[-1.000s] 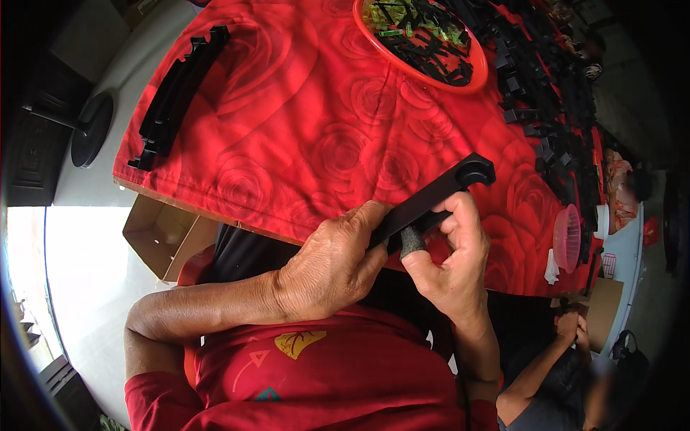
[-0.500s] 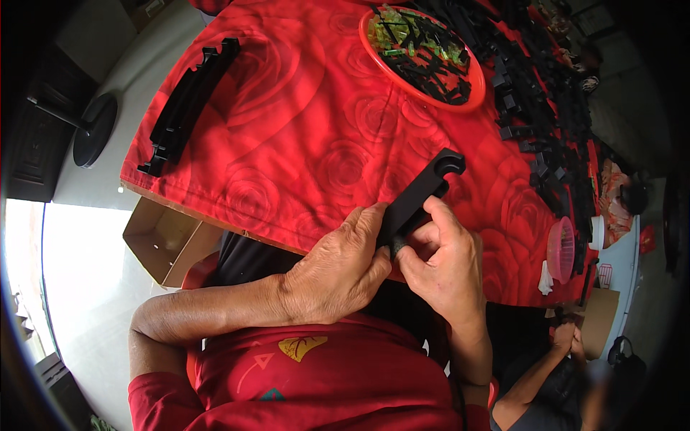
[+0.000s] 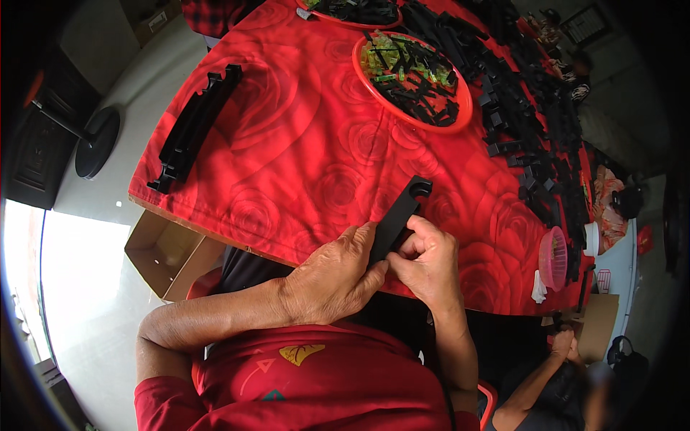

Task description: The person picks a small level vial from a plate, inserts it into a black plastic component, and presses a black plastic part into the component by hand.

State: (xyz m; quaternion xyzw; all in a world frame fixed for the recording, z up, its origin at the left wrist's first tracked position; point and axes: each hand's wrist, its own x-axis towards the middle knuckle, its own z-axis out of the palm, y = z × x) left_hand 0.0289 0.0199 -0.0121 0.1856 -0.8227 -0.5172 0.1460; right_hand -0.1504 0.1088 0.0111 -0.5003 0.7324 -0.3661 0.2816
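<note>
- Red tabletop (image 3: 302,151) bears a basin (image 3: 466,108) ahead, heaped parts (image 3: 532,172) rightward.
- Black bar (image 3: 392,224) juts from your clasping left grip (image 3: 334,269); right grip (image 3: 430,264) touches its side, hold unclear.

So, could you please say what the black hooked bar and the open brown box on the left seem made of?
The black hooked bar: probably satin plastic, from its even, soft sheen; maybe painted metal. The open brown box: likely matte cardboard, given its thin walls.
</note>
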